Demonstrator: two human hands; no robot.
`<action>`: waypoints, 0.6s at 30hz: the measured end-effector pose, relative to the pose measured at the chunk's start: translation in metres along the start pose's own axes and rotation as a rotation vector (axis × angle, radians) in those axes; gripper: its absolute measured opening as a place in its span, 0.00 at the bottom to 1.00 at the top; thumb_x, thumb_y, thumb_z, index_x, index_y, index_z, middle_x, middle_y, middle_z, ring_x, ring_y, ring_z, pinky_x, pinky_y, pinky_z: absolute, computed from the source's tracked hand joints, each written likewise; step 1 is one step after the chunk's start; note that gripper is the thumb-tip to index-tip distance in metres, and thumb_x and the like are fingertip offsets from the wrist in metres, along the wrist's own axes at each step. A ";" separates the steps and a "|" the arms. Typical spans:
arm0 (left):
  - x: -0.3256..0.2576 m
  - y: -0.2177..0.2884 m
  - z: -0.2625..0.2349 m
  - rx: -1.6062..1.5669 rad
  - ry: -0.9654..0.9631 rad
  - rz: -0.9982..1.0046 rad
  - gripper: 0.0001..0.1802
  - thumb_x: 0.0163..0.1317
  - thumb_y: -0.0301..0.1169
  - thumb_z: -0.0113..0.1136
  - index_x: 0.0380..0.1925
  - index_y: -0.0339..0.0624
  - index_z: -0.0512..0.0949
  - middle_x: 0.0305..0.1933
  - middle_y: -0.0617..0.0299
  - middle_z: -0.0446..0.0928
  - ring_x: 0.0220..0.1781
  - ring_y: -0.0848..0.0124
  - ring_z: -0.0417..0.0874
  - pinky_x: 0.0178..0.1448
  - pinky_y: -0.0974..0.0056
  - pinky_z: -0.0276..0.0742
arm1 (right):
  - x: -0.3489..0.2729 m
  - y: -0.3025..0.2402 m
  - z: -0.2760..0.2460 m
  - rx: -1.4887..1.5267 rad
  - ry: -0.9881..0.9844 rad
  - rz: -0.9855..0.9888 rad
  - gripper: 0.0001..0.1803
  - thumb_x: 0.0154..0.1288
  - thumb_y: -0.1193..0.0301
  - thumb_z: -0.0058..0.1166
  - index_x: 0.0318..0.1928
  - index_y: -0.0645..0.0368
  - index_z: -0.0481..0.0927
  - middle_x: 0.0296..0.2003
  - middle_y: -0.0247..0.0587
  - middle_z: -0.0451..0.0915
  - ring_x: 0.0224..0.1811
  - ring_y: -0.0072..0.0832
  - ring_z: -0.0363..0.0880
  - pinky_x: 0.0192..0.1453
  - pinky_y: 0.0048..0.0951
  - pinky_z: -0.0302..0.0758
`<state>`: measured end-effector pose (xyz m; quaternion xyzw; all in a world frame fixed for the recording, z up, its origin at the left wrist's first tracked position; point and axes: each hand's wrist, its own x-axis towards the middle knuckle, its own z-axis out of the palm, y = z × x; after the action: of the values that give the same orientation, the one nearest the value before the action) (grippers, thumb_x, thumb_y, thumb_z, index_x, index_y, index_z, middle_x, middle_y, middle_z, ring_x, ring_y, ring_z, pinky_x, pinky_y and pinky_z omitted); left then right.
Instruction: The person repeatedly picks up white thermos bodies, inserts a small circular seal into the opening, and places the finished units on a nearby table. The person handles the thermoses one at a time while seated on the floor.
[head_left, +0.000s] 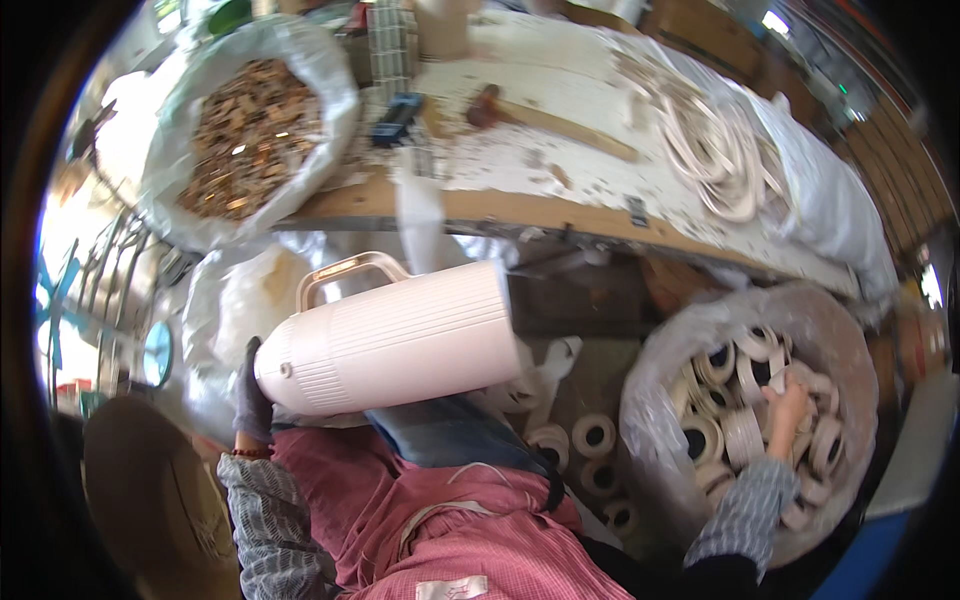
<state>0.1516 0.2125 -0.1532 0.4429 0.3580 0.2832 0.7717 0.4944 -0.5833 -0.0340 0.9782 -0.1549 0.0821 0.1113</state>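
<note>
A pale pink ribbed vacuum jug (410, 340) lies on its side across my lap, its golden-edged handle (350, 265) upward. My left hand (252, 398), in a grey glove, grips the jug's left end; its fingertips are partly hidden behind it. On the right, my right hand (788, 410) reaches into a clear plastic bag (650, 400) full of pale pink, dark-holed plastic rings (742, 437). Its fingers close on one plastic ring (798, 378) near the top of the heap.
Loose rings (594, 435) lie on the floor between my lap and the bag. Ahead, the workbench (480, 208) bears a wooden-handled hammer (560, 125), a blue tool (397, 120) and coiled pale strips (710, 150). A bag of copper-coloured pieces (255, 140) stands at the far left.
</note>
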 end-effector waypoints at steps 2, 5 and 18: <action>-0.021 0.009 0.003 -0.087 -0.054 -0.047 0.22 0.70 0.44 0.52 0.52 0.37 0.76 0.46 0.60 0.81 0.43 0.71 0.81 0.51 0.65 0.76 | -0.009 -0.055 -0.037 0.599 0.325 -0.325 0.30 0.54 0.62 0.68 0.56 0.61 0.76 0.48 0.53 0.74 0.50 0.50 0.75 0.55 0.42 0.72; -0.044 -0.004 -0.036 -0.198 0.005 0.024 0.21 0.70 0.44 0.51 0.50 0.38 0.76 0.44 0.60 0.81 0.43 0.70 0.81 0.49 0.64 0.77 | -0.071 -0.215 -0.118 1.421 0.054 -0.745 0.23 0.60 0.64 0.58 0.52 0.66 0.76 0.40 0.38 0.75 0.43 0.27 0.74 0.48 0.32 0.74; -0.271 0.058 -0.111 1.030 0.529 0.590 0.15 0.67 0.31 0.52 0.53 0.42 0.71 0.45 0.58 0.79 0.47 0.70 0.81 0.51 0.66 0.78 | -0.352 -0.503 -0.268 1.923 -0.054 -1.975 0.25 0.49 0.70 0.63 0.50 0.67 0.80 0.34 0.44 0.76 0.32 0.33 0.75 0.35 0.31 0.72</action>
<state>-0.1026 0.0877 -0.0593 0.7513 0.4891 0.3750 0.2363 0.2917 0.0488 0.0585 0.3737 0.7122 0.0246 -0.5937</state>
